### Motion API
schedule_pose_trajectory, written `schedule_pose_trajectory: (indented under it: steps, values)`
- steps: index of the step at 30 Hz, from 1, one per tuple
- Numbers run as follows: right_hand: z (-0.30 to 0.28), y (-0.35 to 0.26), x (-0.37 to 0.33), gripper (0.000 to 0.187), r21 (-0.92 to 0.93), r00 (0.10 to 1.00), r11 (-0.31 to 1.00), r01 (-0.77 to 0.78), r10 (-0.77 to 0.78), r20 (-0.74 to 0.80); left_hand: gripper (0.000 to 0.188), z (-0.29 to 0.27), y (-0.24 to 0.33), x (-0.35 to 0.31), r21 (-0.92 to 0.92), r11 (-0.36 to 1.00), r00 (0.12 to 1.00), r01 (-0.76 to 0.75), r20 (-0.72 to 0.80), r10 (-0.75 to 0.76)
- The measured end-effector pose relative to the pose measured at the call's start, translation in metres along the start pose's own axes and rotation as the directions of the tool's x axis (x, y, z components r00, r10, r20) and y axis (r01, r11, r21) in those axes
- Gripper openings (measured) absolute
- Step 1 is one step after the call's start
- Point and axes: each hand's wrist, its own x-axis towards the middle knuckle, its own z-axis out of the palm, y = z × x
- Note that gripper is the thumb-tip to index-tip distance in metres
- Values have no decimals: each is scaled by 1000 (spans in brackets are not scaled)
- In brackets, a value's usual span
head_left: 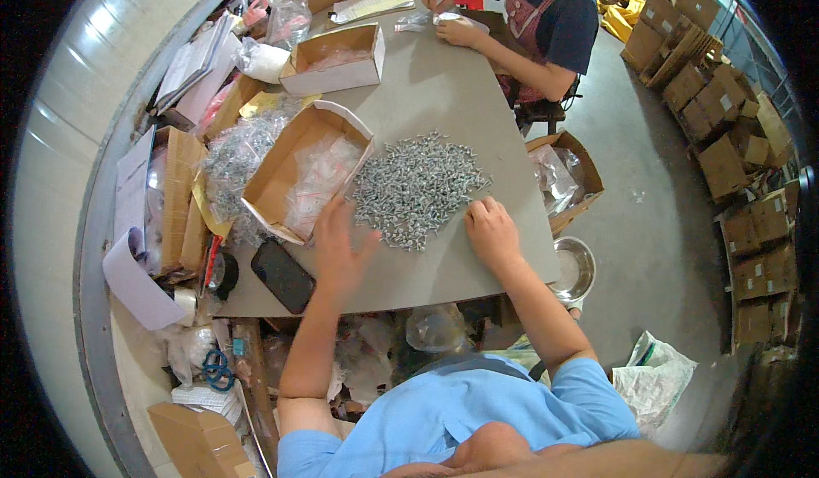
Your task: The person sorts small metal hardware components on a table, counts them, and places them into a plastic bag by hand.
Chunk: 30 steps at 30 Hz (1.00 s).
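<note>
A wide heap of small silvery screws (418,190) lies on the grey table (426,282) in front of me. At the heap's near left edge is my left hand (337,243), smeared by motion, its thumb spread away from the fingers and nothing seen in it. It is beside the near corner of an open cardboard box (277,175) that holds clear plastic bags (322,175). My right hand (492,232) rests at the heap's right edge with its fingers curled together. Their tips are hidden, so what they may hold cannot be seen.
Left of the box lie a mound of bagged screws (247,150) and a black phone (283,275). A white box (334,77) stands farther back. Across the table, a person (546,34) handles plastic bags. A metal bowl (573,269) and a carton (589,179) sit off the right edge.
</note>
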Motion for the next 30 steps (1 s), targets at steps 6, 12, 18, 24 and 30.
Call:
schedule_pose_trajectory:
  steps: [6, 12, 18, 24, 30]
  values:
    - [-44, 50, 5, 8, -150, 970, 958, -243, 235, -71, 93, 33, 16, -30, 309, 945, 960, 110, 213, -181]
    - [-42, 59, 26, 15, 59, 998, 996, -67, 68, -19, 93, 50, 16, -18, 293, 955, 943, 40, 307, -133]
    - [-19, 54, 34, 14, -72, 999, 996, 54, -53, 7, 94, 55, 36, -4, 234, 972, 920, 34, 372, -122]
    - [-20, 86, 41, 13, -276, 966, 927, -255, 236, -101, 83, 75, 38, 17, 213, 975, 950, -55, 313, -15]
    - [-41, 94, 43, 20, -84, 957, 976, -203, 179, -230, 70, 98, 42, 54, 216, 976, 978, 16, 202, -61]
